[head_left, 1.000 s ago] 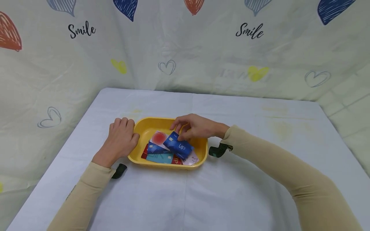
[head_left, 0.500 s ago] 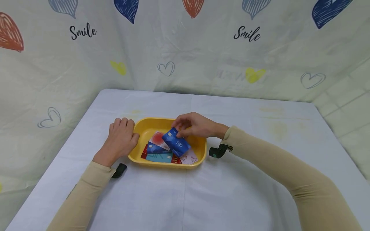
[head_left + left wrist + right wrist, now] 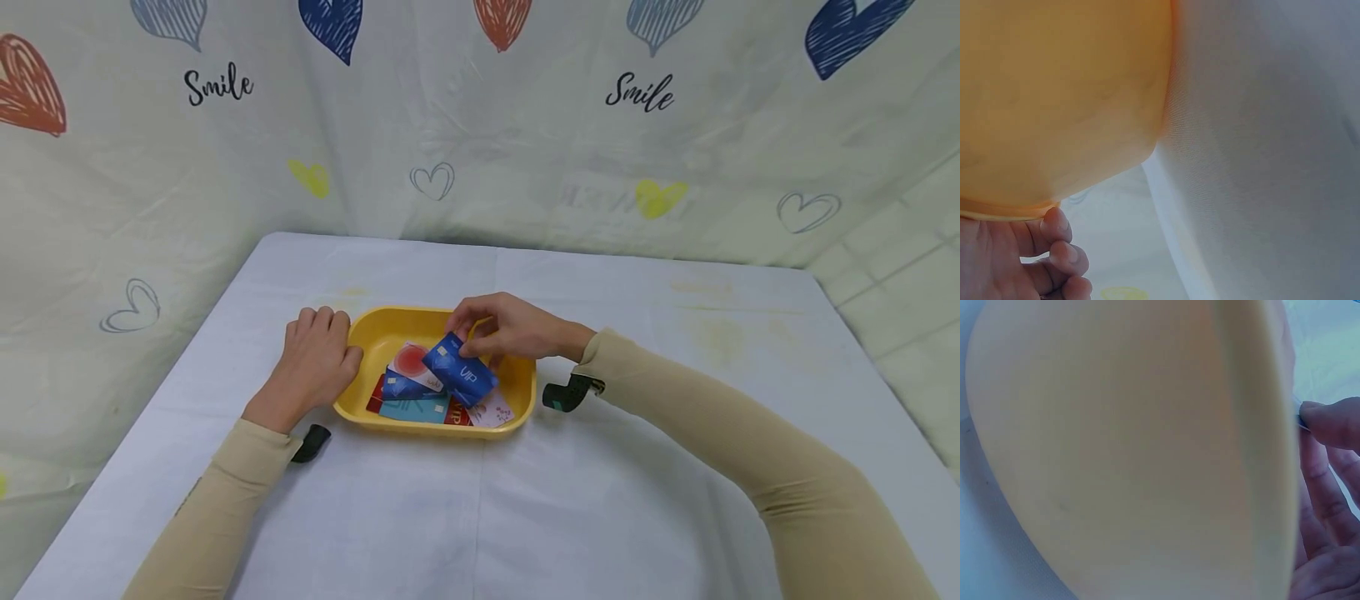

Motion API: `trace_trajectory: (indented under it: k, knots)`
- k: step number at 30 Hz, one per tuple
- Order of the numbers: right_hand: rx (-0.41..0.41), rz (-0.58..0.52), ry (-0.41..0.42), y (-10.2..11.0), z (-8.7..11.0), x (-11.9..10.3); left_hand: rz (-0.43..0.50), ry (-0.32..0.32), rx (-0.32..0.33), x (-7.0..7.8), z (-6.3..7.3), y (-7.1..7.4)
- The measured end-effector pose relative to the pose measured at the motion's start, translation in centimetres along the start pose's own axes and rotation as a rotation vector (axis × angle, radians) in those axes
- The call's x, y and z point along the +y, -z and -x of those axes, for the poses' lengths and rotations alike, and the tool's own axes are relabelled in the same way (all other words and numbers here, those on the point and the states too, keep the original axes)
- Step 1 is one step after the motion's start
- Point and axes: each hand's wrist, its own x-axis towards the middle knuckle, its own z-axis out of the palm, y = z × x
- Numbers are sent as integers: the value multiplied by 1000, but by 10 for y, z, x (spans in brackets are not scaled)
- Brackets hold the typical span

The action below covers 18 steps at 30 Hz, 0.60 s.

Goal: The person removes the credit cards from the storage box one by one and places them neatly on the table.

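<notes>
A yellow plastic tray [image 3: 390, 321] stands on the table, with several overlapping cards inside it. My left hand [image 3: 311, 362] grips its left rim; in the left wrist view, curled fingers [image 3: 1059, 224] show beside the rim. Over the tray's right half, my right hand [image 3: 510, 329] pinches a tilted blue VIP card [image 3: 467, 375] between thumb and fingers. Under and around it lie a white card with a red circle [image 3: 411, 361], another blue card [image 3: 405, 386], a teal card [image 3: 412, 409], red cards and a pale floral card [image 3: 491, 410]. The tray wall [image 3: 1129, 450] hides most of the right wrist view.
A white cloth covers the table [image 3: 360, 517]. Behind it hangs a pale curtain [image 3: 510, 125] printed with hearts and "Smile". Dark wrist cameras sit under both sleeves, the right one [image 3: 562, 396] close beside the tray.
The blue VIP card has risen slightly and shifted left with my right hand, then moved a touch back. My left hand stays at the tray's rim.
</notes>
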Motion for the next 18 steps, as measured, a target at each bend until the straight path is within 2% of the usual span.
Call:
trace_trajectory:
  k: [18]
  knots:
    - [88, -40, -36, 0, 9, -5, 3, -4, 0, 1, 2, 1]
